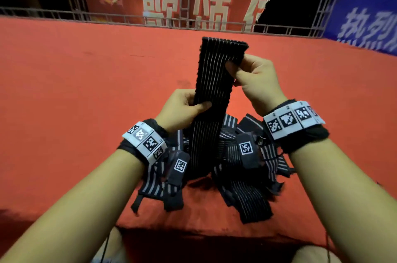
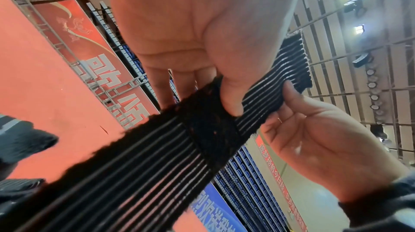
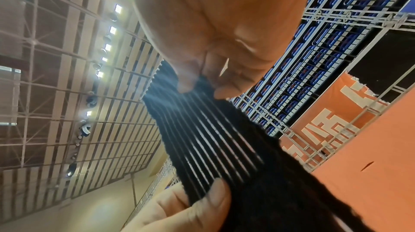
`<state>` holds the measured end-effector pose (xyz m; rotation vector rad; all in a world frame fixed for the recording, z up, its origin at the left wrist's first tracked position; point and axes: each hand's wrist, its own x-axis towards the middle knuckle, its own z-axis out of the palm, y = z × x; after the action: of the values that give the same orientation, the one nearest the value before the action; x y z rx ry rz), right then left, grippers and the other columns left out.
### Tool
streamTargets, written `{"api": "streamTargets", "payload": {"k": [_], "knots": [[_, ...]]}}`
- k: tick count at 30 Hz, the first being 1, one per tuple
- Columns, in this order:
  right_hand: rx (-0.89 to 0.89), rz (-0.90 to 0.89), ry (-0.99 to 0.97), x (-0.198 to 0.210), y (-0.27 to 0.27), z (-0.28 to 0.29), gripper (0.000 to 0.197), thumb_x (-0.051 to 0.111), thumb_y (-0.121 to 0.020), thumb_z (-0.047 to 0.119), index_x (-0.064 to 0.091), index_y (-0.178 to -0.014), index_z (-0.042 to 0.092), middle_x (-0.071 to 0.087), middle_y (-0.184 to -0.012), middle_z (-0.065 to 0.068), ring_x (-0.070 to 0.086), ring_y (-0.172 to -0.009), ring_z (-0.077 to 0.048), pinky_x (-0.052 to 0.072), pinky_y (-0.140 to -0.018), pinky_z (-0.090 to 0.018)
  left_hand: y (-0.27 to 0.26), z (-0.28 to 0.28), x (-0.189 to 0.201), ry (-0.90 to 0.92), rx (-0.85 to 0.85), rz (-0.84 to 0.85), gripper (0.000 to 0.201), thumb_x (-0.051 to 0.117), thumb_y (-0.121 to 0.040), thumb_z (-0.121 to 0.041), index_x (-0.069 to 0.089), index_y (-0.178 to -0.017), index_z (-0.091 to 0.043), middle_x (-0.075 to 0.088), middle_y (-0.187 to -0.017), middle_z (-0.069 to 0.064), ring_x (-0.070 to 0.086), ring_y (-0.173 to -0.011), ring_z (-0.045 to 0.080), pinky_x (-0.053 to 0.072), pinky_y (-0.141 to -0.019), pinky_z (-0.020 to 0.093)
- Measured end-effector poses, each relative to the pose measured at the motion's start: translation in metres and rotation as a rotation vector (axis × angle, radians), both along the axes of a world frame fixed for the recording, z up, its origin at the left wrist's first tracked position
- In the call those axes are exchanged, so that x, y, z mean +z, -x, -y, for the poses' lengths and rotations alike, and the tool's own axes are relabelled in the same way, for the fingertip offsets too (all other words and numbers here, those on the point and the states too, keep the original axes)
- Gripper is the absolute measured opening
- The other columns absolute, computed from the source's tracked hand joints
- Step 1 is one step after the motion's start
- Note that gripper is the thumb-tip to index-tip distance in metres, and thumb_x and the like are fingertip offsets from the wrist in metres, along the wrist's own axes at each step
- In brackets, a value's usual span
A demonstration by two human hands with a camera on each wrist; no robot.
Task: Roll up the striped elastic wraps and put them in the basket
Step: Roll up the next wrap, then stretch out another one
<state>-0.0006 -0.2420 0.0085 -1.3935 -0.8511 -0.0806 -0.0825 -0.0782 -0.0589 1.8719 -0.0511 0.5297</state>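
Observation:
A black elastic wrap with thin white stripes (image 1: 214, 82) stands stretched upright above the red table. My left hand (image 1: 184, 108) pinches it low down, thumb across its front. My right hand (image 1: 251, 76) pinches its right edge near the top end. In the left wrist view the wrap (image 2: 157, 156) runs under my left thumb towards my right hand (image 2: 314, 138). The right wrist view shows my right fingertips (image 3: 186, 83) pinching the wrap (image 3: 213, 138), with my left thumb below. A pile of more striped wraps (image 1: 242, 187) lies under my wrists. No basket is in view.
The red cloth table (image 1: 75, 91) spreads wide to the left, right and far side. A metal truss rail (image 1: 150, 18) runs along its far edge, with a red banner (image 1: 171, 3) and a blue banner (image 1: 365, 18) behind it.

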Motion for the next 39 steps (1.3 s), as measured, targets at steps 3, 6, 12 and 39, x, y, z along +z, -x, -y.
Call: {"api": "streamTargets", "payload": {"k": [3, 6, 12, 39], "knots": [[-0.036, 0.014, -0.010, 0.017, -0.001, -0.001, 0.022, 0.059, -0.096, -0.005, 0.067, -0.116, 0.000, 0.072, -0.074, 0.023, 0.062, -0.071, 0.010, 0.048, -0.068, -0.010, 0.000, 0.002, 0.012, 0.021, 0.016, 0.037, 0.011, 0.066, -0.092, 0.000, 0.073, -0.100, -0.005, 0.075, -0.100, 0.011, 0.068, -0.090, 0.015, 0.056, -0.091, 0.042], [-0.024, -0.001, 0.005, 0.030, 0.004, -0.001, 0.019, 0.058, -0.097, -0.003, 0.067, -0.114, 0.000, 0.071, -0.071, 0.020, 0.062, -0.065, 0.007, 0.047, -0.059, -0.011, 0.003, 0.003, 0.020, 0.051, -0.047, 0.026, 0.013, 0.068, -0.091, 0.001, 0.071, -0.098, -0.010, 0.076, -0.090, 0.000, 0.071, -0.083, 0.009, 0.060, -0.074, 0.029], [-0.024, -0.027, -0.074, 0.061, 0.004, 0.004, 0.016, 0.058, -0.098, 0.000, 0.069, -0.102, 0.011, 0.074, -0.079, 0.012, 0.068, -0.074, -0.006, 0.055, -0.064, -0.026, 0.007, -0.008, 0.016, -0.240, -0.137, -0.162, 0.007, 0.073, -0.085, 0.004, 0.069, -0.090, 0.001, 0.070, -0.087, 0.002, 0.067, -0.082, 0.009, 0.057, -0.081, 0.032], [0.009, -0.399, 0.025, -0.119, -0.029, 0.002, 0.019, 0.063, -0.095, 0.001, 0.069, -0.107, 0.015, 0.076, -0.095, -0.009, 0.073, -0.088, -0.024, 0.060, -0.071, -0.039, -0.007, -0.018, -0.077, -0.179, 0.190, -0.123, 0.084, 0.078, -0.076, -0.056, 0.046, -0.147, -0.026, 0.051, -0.143, -0.018, 0.045, -0.131, -0.006, 0.033, -0.109, 0.015]]}}
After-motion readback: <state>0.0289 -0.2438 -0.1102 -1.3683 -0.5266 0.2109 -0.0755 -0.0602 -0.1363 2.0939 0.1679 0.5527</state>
